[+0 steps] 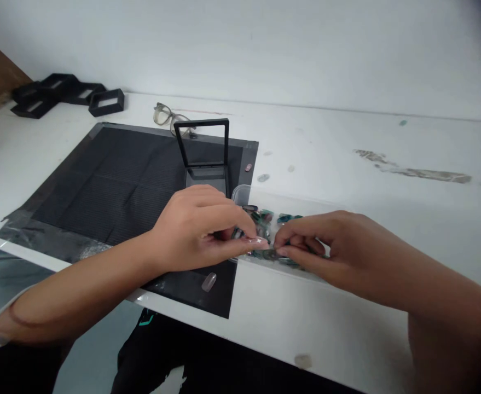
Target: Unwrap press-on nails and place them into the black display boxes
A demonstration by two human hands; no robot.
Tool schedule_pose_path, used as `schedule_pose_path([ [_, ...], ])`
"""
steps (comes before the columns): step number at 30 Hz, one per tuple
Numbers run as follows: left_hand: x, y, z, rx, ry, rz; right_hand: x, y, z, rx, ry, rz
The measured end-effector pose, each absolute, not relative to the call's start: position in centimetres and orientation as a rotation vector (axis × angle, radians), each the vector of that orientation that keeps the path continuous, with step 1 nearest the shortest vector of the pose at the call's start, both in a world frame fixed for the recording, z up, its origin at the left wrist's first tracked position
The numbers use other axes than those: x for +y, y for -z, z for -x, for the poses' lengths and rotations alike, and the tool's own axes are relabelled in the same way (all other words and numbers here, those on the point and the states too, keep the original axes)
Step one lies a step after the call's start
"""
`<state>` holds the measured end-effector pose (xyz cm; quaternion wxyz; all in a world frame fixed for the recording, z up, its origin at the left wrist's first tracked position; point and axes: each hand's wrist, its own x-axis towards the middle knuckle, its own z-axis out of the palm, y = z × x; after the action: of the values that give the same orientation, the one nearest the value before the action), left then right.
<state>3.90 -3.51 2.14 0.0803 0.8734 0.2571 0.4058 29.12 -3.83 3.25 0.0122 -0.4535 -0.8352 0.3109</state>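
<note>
A clear plastic box (pixel 242 192) holds several small glossy green and dark pieces (pixel 265 216) that look like false nails. My left hand (pixel 207 224) is over its left end, thumb and index finger closed in a pinch; a pale shine shows at the thumb tip. My right hand (pixel 330 241) is bent over the box, fingertips pinched together close to the left thumb. What either pinch holds is too small to make out. A clear nail-shaped piece (pixel 209 282) lies on the black mat (pixel 100 186), left of the box.
Behind my left hand an open black display frame (pixel 227 142) stands on the mat. A small pink piece (pixel 248 167) lies near the mat's right edge. Glasses (pixel 164 115) rest behind the mat. Several black frames (pixel 106 102) are piled at the back left, by the wall.
</note>
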Motion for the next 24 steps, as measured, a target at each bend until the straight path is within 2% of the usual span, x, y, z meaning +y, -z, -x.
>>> schedule_pose_path([
  [6,-3.9,-2.4,-4.0,0.804,-1.244,-2.563,-4.0,-4.0,-29.2,-2.336,-1.243,1.261],
  [14,-3.7,-3.3,-3.6,0.541,-1.304,-2.688,-4.8,-4.5,-29.4,-1.891,-1.641,1.024],
  [19,-3.7,-4.5,-2.8,0.347,-1.185,-2.84,-4.7,-5.1,-29.2,-1.725,-1.765,0.825],
  [24,-3.3,-4.4,-2.9,0.285,-1.266,-2.906,-4.4,-5.5,-29.4,-1.651,-1.787,0.815],
])
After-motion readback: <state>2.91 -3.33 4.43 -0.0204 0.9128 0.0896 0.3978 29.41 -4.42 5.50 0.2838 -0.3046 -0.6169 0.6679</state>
